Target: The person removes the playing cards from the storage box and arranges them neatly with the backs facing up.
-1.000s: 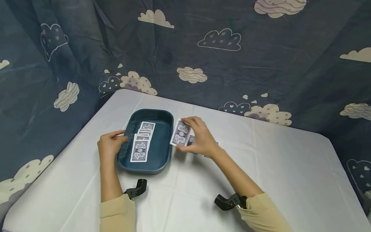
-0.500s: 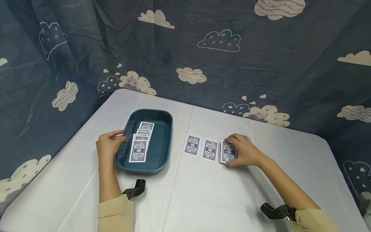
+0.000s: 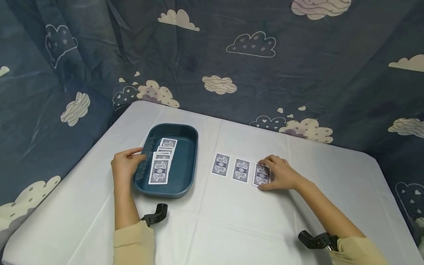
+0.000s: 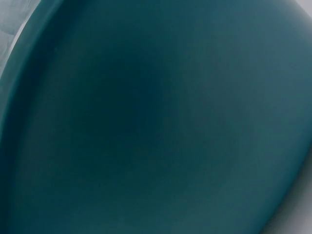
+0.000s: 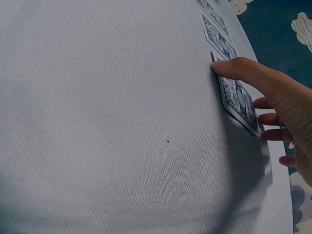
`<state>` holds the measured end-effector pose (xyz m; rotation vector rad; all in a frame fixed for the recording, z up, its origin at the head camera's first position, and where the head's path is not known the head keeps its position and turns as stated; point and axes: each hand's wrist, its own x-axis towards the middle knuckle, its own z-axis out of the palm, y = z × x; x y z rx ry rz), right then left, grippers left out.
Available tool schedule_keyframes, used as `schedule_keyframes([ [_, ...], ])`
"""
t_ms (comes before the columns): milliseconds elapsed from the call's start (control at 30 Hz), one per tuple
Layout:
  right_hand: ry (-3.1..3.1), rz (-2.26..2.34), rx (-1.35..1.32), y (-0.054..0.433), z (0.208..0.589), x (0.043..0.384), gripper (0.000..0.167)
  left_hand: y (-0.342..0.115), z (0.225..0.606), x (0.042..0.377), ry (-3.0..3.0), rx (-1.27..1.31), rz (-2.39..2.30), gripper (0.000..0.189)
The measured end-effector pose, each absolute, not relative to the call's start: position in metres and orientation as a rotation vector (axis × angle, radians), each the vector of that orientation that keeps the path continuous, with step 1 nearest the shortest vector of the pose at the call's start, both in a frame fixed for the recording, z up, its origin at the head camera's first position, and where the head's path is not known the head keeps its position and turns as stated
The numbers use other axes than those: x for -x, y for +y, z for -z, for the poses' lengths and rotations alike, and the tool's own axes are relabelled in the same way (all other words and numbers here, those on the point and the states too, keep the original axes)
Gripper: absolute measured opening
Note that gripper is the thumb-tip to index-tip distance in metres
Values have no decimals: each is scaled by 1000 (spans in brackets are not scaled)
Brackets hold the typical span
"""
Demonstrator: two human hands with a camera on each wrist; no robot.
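My left hand pinches the left rim of a dark teal tray, thumb over the inner side. Inside the tray, several playing cards overlap in a slanting column, patterned backs up. The outer wall of the tray fills the left wrist view. At the right end of a row on the table, my right hand holds a playing card by its near and far edges. In the right wrist view, the thumb sits at this card's near edge, several fingertips at the far one.
Two more face-down cards, a left one and a middle one, lie between the tray and my right hand. A white cloth covers the table. Behind it hangs a dark blue curtain with cloud prints.
My right hand has carried its card from beside the tray to the right end of the row and lowered it onto the table. My left hand stays on the tray rim.
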<state>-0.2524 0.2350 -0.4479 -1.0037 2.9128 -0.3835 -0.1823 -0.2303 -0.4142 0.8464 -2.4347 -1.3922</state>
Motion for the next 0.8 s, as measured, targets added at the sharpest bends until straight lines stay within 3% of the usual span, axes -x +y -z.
schedule_keyframes([
  [333, 3100, 583, 1067, 196, 435, 260, 77, -229, 413, 183, -2437, -851, 1381, 36],
  [667, 3062, 804, 1439, 63, 407, 256, 73, -227, 413, 183, -2452, -840, 1378, 36],
  [800, 3036, 670, 1556, 6, 405, 243, 72, -228, 413, 183, -2462, -835, 1341, 36],
])
